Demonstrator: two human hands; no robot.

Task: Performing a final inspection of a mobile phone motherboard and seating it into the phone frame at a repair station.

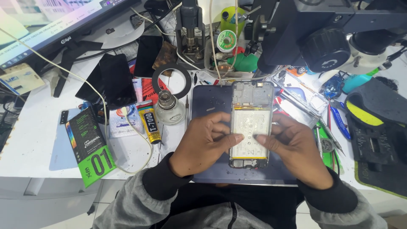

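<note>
Opened phone (251,123) lies on the mat (207,101); both hands (203,144) (296,148) press its battery (250,133), fingers flat, best kept even.

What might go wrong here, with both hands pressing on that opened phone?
1. The left hand and right hand press on the battery of the opened phone; hard pressure might damage it.
2. The small glass bottle stands close to the left hand; a bump could tip it.
</note>
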